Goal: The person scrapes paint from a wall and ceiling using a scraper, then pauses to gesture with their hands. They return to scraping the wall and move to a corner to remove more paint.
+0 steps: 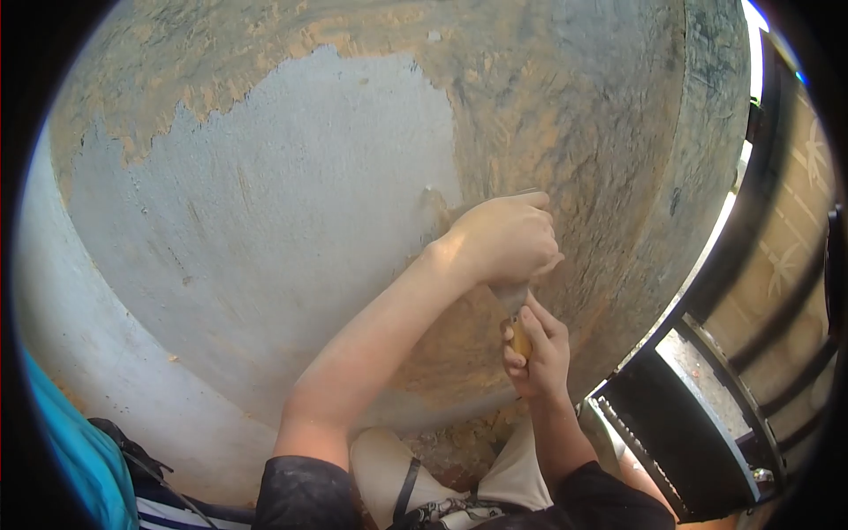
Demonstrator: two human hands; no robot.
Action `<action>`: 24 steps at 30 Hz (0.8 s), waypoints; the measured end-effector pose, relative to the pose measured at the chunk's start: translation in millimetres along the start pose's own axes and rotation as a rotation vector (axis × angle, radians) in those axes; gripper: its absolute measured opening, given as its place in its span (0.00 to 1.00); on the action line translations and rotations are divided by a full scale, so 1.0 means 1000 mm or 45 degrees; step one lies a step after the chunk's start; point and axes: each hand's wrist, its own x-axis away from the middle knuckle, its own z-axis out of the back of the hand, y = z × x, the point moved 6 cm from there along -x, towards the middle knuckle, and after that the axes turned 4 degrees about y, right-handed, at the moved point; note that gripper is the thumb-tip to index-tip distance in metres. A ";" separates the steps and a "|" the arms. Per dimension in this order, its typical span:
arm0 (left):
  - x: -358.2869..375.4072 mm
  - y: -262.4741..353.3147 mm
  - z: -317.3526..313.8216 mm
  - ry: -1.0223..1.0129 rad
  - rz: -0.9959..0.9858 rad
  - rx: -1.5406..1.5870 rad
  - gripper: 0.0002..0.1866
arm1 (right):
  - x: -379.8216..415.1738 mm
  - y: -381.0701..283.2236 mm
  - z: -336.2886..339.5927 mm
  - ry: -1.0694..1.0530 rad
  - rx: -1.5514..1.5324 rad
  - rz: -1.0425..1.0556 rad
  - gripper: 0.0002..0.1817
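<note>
At one wall (265,203), the right hand (546,353) grips one yellow-handled scraper (521,339); the left hand (505,238) curls, wrist bent, its hold unclear.

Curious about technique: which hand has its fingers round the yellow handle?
The right hand, lower in view; the left hand sits higher, off the handle.

Turquoise cloth (75,455) shows at the lower left, a black panel (676,433) at the lower right.
</note>
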 end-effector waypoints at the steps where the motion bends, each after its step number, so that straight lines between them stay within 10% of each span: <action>1: -0.003 -0.005 0.006 0.012 -0.003 -0.013 0.22 | -0.005 -0.004 -0.006 -0.045 -0.012 0.018 0.24; 24: -0.002 -0.015 0.033 0.102 0.007 0.011 0.22 | 0.002 -0.016 -0.029 -0.127 -0.013 0.059 0.25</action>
